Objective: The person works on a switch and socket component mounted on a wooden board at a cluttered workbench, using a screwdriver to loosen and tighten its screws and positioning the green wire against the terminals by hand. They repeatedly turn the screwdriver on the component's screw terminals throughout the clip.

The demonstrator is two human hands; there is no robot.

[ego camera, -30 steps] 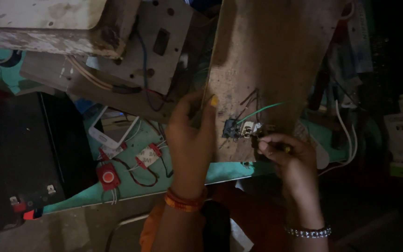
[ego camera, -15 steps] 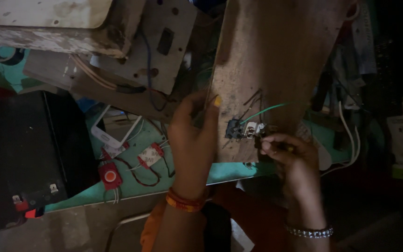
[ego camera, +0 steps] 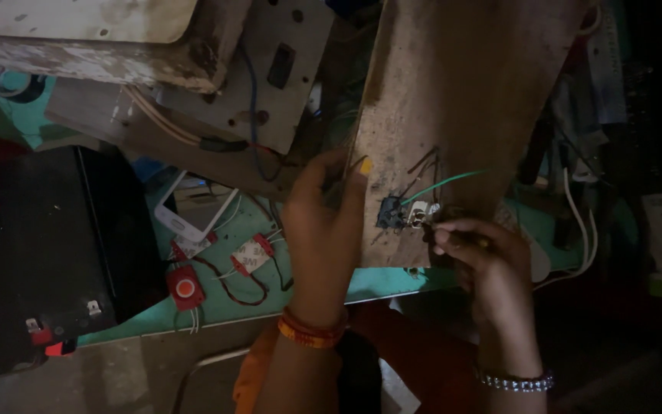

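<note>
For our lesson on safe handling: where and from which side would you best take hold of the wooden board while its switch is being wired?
Probably the board's bare left long edge, from the left, where the left hand already grips it. That edge is straight and free; the right hand works at the switch and wires near the lower end.

The left hand (ego camera: 323,230) grips the left edge of a wooden board (ego camera: 453,100); the right hand (ego camera: 484,257) pinches at a small switch block (ego camera: 404,213) near its lower edge. A green wire (ego camera: 446,182) runs right from the block.
</note>
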